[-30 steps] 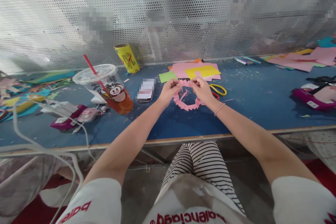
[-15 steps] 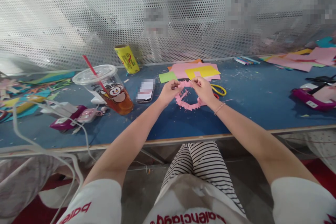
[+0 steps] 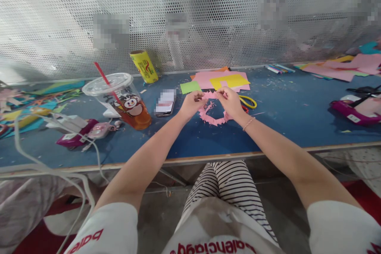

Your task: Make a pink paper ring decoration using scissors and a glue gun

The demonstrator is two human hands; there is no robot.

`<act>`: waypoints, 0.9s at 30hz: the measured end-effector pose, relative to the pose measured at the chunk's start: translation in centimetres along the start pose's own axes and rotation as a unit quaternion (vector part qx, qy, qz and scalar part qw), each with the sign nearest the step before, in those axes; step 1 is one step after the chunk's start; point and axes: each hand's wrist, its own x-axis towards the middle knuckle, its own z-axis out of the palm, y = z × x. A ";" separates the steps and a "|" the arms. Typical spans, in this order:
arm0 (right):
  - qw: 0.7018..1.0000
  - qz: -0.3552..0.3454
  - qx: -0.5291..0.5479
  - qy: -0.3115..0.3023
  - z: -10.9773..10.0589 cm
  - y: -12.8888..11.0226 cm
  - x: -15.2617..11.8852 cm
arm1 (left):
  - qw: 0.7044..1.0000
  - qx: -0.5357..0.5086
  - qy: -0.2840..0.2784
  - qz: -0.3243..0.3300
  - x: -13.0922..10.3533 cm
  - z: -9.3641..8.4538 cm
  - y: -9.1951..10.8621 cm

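A pink paper strip with a fringed edge curves in a ring on the blue table, and my two hands pinch its far stretch. My left hand closes on that stretch at the left, fingers pressed together. At the right, my right hand grips the same strip between thumb and fingers. Small cut pink bits lie inside the ring. Scissors with yellow and red handles rest just right of my right hand, partly hidden by it. Behind the hands lie pink paper sheets, a yellow sheet and a green piece.
Left of my hands are a phone, a plastic drink cup with a red straw and a tilted yellow can. White cables hang over the table's front edge. Several markers lie at the back. A perforated metal screen borders the table.
My hands and the pink strip hold almost the same position. Behind the screen at the left, another blurred patch has appeared.
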 end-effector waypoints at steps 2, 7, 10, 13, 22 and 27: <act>1.000 -0.004 -0.007 0.002 0.1 0.1 0.0 | 1.000 0.005 -0.002 -0.001 -0.1 0.0 0.1; 1.000 -0.021 -0.009 0.006 0.1 0.0 0.0 | 1.000 0.021 -0.006 0.011 0.0 0.0 -0.1; 1.000 -0.026 -0.017 0.003 0.0 -0.1 0.0 | 1.000 0.024 -0.009 0.008 0.0 -0.1 -0.2; 0.999 -0.040 -0.020 0.000 -0.1 0.0 0.0 | 1.000 0.021 -0.007 -0.005 0.0 -0.1 -0.1; 0.995 -0.096 -0.008 0.003 -0.1 0.2 0.1 | 1.000 0.026 0.010 0.004 0.2 -0.2 -0.4; 0.993 -0.120 0.004 0.013 0.0 0.3 0.1 | 1.000 0.008 -0.007 0.005 0.4 -0.4 -0.7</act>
